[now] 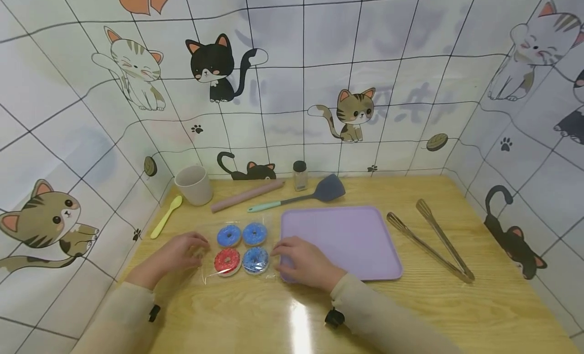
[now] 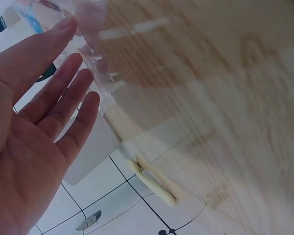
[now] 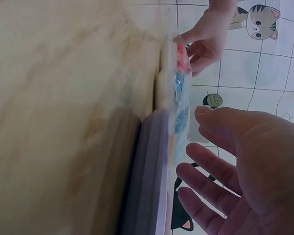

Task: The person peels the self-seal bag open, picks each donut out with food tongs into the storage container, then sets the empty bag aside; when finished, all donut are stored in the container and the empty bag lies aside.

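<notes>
Clear plastic bag of four doughnuts lay on the table, just left of the tray. Left hand and right hand flanked it, fingers relaxed, holding nothing. Pinching both edges evenly seemed wisest.

**Cat-Tiled Corner with Wooden Table**

We record a light wooden table, glossy, with a bright streak of glare near its front edge. We note three white tile-patterned walls enclosing it, printed with black gridlines, cartoon cats, paw prints and yarn balls.
</notes>
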`<state>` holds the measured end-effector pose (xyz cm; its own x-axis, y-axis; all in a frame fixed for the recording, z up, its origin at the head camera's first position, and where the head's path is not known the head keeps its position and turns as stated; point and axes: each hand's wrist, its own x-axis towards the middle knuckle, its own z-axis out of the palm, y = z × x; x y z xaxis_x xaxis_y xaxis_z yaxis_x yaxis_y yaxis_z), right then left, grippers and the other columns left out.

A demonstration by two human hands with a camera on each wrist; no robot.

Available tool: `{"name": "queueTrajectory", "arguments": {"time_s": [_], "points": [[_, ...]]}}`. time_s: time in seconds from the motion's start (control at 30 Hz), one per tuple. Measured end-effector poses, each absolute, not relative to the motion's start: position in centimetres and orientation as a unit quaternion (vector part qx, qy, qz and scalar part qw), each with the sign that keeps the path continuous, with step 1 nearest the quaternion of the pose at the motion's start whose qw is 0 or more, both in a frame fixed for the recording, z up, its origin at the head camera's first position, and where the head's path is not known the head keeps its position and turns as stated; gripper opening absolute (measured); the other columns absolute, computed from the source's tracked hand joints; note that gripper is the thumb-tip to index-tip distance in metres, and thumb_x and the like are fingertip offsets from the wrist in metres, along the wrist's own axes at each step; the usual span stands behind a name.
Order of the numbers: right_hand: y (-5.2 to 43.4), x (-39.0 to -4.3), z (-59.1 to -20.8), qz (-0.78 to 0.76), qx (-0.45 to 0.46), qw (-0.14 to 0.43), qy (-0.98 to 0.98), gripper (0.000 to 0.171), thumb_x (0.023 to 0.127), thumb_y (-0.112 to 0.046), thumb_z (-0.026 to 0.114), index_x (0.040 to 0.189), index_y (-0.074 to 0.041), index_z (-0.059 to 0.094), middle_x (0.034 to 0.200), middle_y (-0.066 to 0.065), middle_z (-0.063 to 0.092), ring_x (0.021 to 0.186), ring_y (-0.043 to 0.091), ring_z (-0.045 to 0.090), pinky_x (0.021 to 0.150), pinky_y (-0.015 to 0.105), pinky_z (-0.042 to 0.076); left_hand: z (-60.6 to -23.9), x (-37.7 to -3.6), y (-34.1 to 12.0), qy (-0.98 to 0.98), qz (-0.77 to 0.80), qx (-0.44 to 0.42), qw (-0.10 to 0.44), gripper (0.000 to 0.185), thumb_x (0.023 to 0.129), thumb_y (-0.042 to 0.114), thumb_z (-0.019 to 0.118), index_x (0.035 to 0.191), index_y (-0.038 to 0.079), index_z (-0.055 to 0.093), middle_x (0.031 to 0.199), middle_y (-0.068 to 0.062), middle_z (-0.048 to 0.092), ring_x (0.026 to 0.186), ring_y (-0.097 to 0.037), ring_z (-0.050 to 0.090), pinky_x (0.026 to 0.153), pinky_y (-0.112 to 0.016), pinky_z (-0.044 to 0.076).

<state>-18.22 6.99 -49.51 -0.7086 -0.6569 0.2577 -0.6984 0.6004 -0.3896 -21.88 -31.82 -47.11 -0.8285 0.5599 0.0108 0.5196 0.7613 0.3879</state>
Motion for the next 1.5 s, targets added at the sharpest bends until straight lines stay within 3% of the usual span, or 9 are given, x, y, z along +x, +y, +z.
{"name": "queueTrajectory", "arguments": {"time_s": [0.33, 0.63, 1.07, 1.5], "points": [[5.6, -17.3, -49.5, 0.240, 0.400, 0.042, -0.884, 0.027, 0.088, -0.037, 0.082, 0.111, -0.023, 0.076, 0.117, -0.008, 0.067, 0.115, 0.011, 0.062, 0.102, 0.029, 0.052, -47.5, -21.9, -32.1, 0.939, 0.187, 0.280, 0.077, 0.039, 0.074, 0.016, 0.093, 0.110, 0.011, 0.077, 0.116, -0.008, 0.068, 0.109, -0.032, 0.066, 0.095, -0.054, 0.054], [4.8, -16.8, -49.9, 0.208, 0.420, 0.079, -0.880, 0.022, 0.086, -0.035, 0.084, 0.104, -0.024, 0.077, 0.103, -0.010, 0.065, 0.090, 0.003, 0.058, 0.085, 0.020, 0.053, -47.1, -21.4, -31.9, 0.938, 0.180, 0.287, 0.072, 0.042, 0.074, 0.015, 0.093, 0.113, 0.009, 0.077, 0.119, -0.009, 0.068, 0.109, -0.033, 0.066, 0.096, -0.054, 0.055], [4.2, -16.8, -49.6, 0.186, 0.413, 0.114, -0.884, 0.003, 0.091, -0.030, 0.077, 0.090, -0.026, 0.077, 0.097, -0.012, 0.066, 0.091, 0.007, 0.062, 0.083, 0.024, 0.054, -46.6, -21.3, -31.4, 0.942, 0.157, 0.290, 0.066, 0.041, 0.074, 0.014, 0.093, 0.112, 0.010, 0.077, 0.120, -0.009, 0.067, 0.111, -0.035, 0.066, 0.098, -0.056, 0.053], [4.8, -16.9, -49.6, 0.235, 0.396, 0.100, -0.882, 0.006, 0.090, -0.025, 0.081, 0.094, -0.024, 0.077, 0.100, -0.011, 0.068, 0.097, 0.009, 0.064, 0.089, 0.027, 0.055, -47.5, -22.0, -32.1, 0.946, 0.155, 0.276, 0.073, 0.044, 0.074, 0.015, 0.094, 0.114, 0.009, 0.076, 0.123, -0.012, 0.068, 0.115, -0.037, 0.065, 0.100, -0.057, 0.052]]}}
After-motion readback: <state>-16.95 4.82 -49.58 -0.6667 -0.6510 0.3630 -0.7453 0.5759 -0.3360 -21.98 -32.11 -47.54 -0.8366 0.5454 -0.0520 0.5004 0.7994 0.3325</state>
